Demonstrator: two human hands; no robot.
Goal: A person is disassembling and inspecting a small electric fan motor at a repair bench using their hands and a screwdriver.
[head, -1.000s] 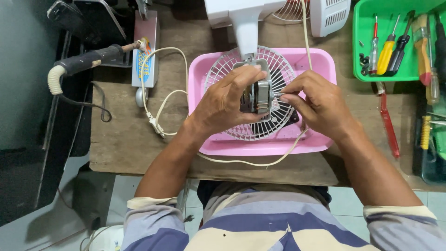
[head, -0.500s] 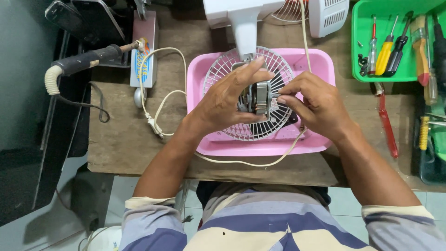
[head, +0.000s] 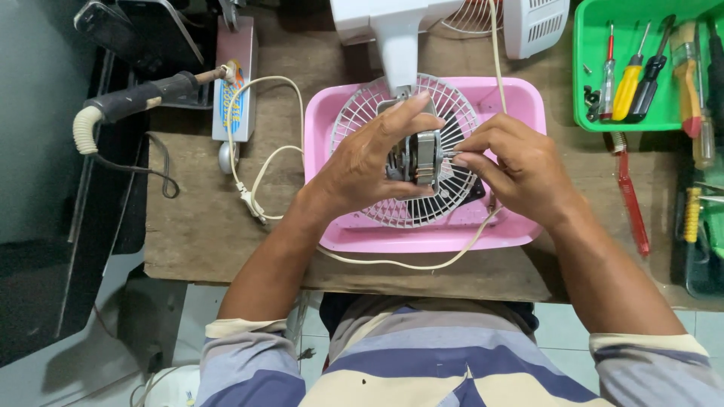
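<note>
The left hand (head: 369, 162) wraps around a small grey fan motor (head: 419, 157), its fingers (head: 403, 109) curled over the top of the motor body and its thumb hidden beneath, so the motor is clasped firmly from the left side. The right hand (head: 520, 162) comes in from the other side, with its thumb and forefinger pressed together in a pinch on the thin metal shaft (head: 449, 154) that sticks out of the motor's right end. The motor is held just above a round white fan grille (head: 445, 207), which lies inside a pink plastic tray (head: 520, 98) near the middle of the wooden tabletop (head: 196, 241). A white fan stand (head: 397, 38) rises at the tray's far edge. A cream power cord (head: 264, 162) with a plug loops over the tabletop left of the tray. To the right, a green tray (head: 596, 124) holds several screwdrivers (head: 628, 87), and a red-handled tool (head: 630, 200) lies on the tabletop just beside it.
</note>
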